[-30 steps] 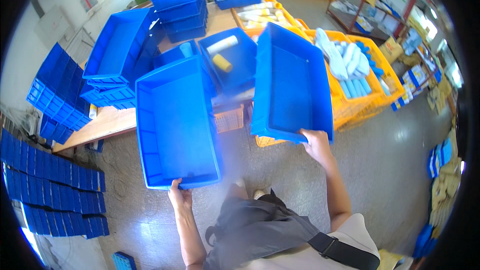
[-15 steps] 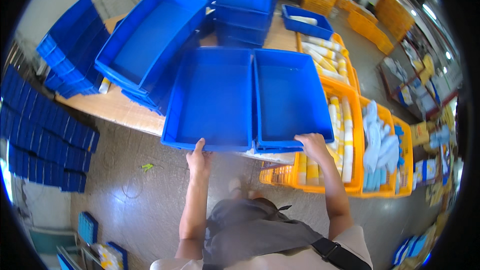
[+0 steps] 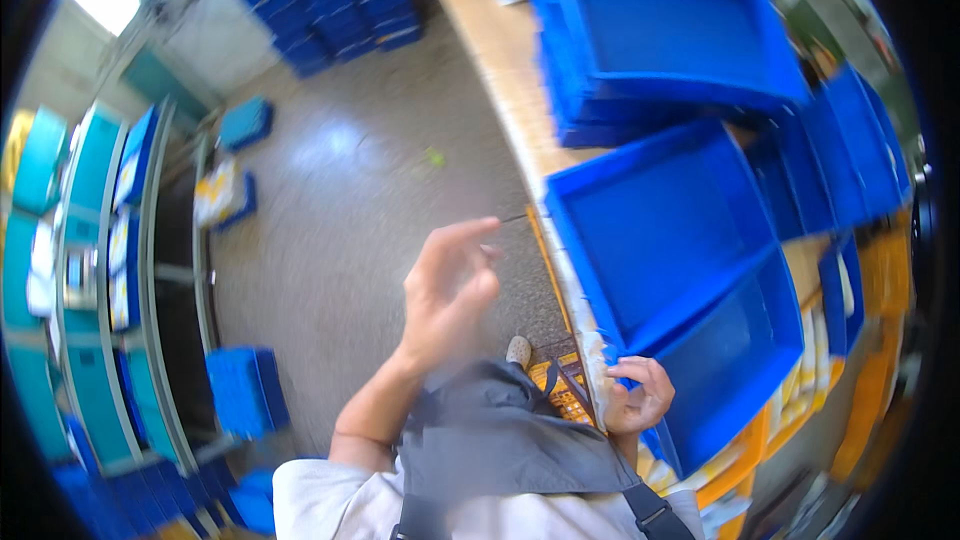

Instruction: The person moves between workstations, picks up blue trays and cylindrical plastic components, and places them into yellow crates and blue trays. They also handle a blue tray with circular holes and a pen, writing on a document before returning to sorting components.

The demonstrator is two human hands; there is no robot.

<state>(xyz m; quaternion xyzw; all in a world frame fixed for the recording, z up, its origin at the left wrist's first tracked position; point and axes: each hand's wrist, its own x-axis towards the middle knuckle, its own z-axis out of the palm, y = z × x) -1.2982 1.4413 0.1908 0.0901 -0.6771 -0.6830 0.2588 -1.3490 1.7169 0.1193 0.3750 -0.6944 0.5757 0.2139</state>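
My left hand (image 3: 455,285) is raised over the floor, its fingers loosely bent and apart, with nothing in it. At the table's edge, my right hand (image 3: 640,398) is beside the near corner of two blue plastic trays. Its fingers are half curled with a gap to the thumb, and I see nothing held. One blue tray (image 3: 660,230) lies on the table, bare inside. A second blue tray (image 3: 730,355) sits against it, nearer my right side.
A stack of blue trays (image 3: 680,30) stands farther along the wooden table (image 3: 490,30). More blue bins (image 3: 330,0) are piled by the wall. On the left is a metal rack (image 3: 150,270) with teal and blue boxes. Yellow crates (image 3: 790,410) stand at right.
My view has swung to the left, bringing the rack into sight. Both hands have come off the trays' front rims; the left is now away from the table.
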